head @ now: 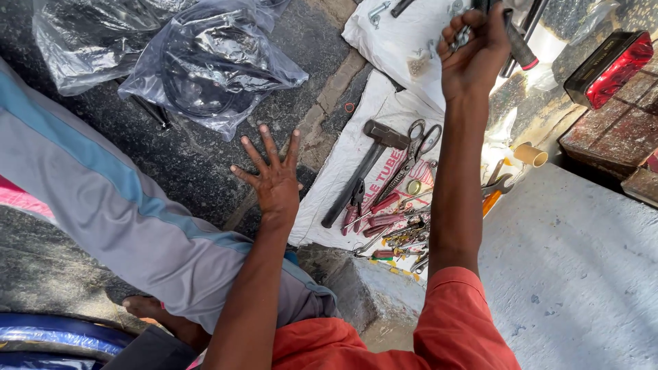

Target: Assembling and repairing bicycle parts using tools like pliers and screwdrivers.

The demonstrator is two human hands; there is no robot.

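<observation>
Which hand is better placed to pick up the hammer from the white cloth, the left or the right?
Probably the left. The left hand lies flat and empty on the ground, close beside the hammer. The right hand is stretched far beyond it and already holds small metal parts.

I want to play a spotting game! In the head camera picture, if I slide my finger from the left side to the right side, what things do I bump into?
Grey trouser leg with a blue stripe → clear plastic bags of black parts → left hand flat on the ground → hammer → scissors → right hand gripping small metal pieces → red box.
</observation>
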